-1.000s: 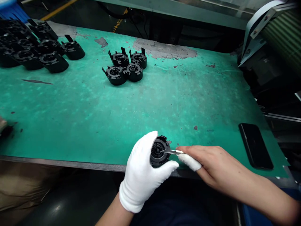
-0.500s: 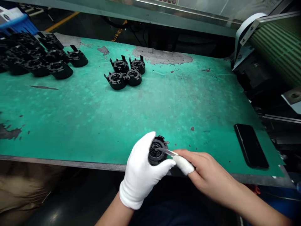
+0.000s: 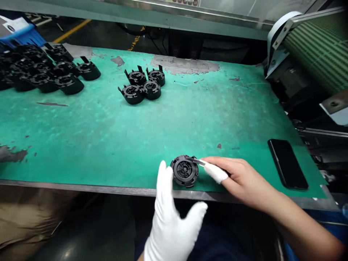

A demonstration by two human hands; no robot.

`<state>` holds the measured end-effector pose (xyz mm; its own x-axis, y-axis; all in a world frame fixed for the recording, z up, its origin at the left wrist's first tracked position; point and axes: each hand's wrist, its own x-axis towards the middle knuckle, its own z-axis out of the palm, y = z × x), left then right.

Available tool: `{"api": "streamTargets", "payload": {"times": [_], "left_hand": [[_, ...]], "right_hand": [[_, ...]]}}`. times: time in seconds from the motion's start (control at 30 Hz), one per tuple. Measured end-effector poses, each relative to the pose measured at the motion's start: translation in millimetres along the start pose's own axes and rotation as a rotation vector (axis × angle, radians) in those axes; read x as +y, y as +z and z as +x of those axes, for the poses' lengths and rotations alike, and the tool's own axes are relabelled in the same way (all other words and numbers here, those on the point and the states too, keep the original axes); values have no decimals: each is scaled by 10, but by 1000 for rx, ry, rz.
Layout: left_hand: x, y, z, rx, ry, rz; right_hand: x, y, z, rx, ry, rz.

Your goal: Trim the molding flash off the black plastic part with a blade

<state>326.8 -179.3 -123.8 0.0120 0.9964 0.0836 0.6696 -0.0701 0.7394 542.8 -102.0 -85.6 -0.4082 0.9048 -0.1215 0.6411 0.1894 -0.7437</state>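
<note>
A round black plastic part (image 3: pixel 184 171) with ring-shaped ridges and notches in its rim lies at the front edge of the green table. In a white glove, my left hand (image 3: pixel 172 217) is open, thumb spread wide from the fingers. Its fingertips are close to the part's left side; whether they touch it I cannot tell. My right hand (image 3: pixel 239 177), bare but for a white cover on the thumb, grips a slim knife (image 3: pixel 200 162) with a narrow metal blade. The blade's tip rests at the upper right rim of the part.
Several black cup-shaped parts (image 3: pixel 143 85) with upright tabs stand grouped at mid-table. More of them (image 3: pixel 43 70) crowd the far left beside a blue bin (image 3: pixel 24 34). A black phone (image 3: pixel 288 163) lies at right. Behind it is a green ribbed conveyor belt (image 3: pixel 320 47).
My left hand has let go of the black part and drawn back toward me, opening. The knife tip has shifted from the part's centre to its upper right rim.
</note>
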Motion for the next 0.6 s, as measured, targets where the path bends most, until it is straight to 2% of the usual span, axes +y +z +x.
{"api": "streamTargets", "payload": {"times": [0.13, 0.23, 0.47, 0.6], "left_hand": [[-95, -79, 411, -77, -7, -122], [-174, -77, 584, -144, 26, -117], [-229, -40, 599, -135, 86, -90], [-220, -48, 603, -121, 113, -96]], "right_hand": [[21, -34, -122, -89, 6, -246], [17, -22, -106, -118, 22, -346], [7, -29, -193, -204, 54, -367], [-43, 49, -303, -196, 69, -308]]}}
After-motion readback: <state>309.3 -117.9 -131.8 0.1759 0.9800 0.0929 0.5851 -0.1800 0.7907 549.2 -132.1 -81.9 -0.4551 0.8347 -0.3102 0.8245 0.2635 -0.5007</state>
